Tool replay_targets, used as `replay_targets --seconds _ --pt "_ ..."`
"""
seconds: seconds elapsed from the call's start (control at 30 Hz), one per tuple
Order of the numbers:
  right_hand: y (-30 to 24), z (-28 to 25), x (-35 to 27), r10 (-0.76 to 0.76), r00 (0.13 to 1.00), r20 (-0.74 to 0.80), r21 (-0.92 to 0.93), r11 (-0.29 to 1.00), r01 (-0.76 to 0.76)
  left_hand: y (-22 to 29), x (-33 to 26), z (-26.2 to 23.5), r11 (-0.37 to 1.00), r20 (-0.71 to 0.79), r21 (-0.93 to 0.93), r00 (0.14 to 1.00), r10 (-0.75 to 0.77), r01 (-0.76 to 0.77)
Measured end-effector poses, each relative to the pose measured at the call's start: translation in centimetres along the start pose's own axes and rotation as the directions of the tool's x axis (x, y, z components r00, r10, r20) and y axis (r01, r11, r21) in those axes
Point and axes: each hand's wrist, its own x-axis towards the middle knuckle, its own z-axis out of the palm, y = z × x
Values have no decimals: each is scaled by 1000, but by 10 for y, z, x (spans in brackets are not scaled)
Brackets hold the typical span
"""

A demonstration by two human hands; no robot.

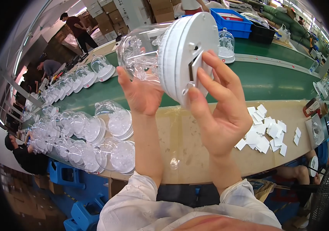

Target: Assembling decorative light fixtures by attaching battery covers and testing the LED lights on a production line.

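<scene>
Tilted on its side in front of me is a clear dome ornament with a round white base. Its underside faces right and shows an opening with a white battery cover standing partly out of it. My left hand supports the dome from below, its fingers partly hidden behind the clear shell. The fingers of my right hand are at the base, with thumb and fingertips pinching the white cover at the opening. Small clear figures show inside the dome.
Loose white covers lie in a pile on the tan work surface to the right. Rows of similar domes stand at the left and along the green conveyor belt. A blue crate sits beyond it. Other people work at the far left.
</scene>
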Motion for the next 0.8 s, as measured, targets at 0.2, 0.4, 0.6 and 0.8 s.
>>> replay_targets --seconds 0.2,0.4,0.6,0.8 --pt "5 3 -1 74 988 -132 42 997 -69 2 -3 3 996 -21 91 1000 0 2" --pt "7 1 0 92 989 -112 89 993 -82 1 -4 7 992 -57 121 997 54 -47" --pt "9 -2 2 120 992 41 -13 993 -120 0 1 0 993 -47 104 997 65 -60" --pt "-3 -4 2 174 974 143 -51 984 -169 -8 1 -1 996 -80 51 994 75 -71"
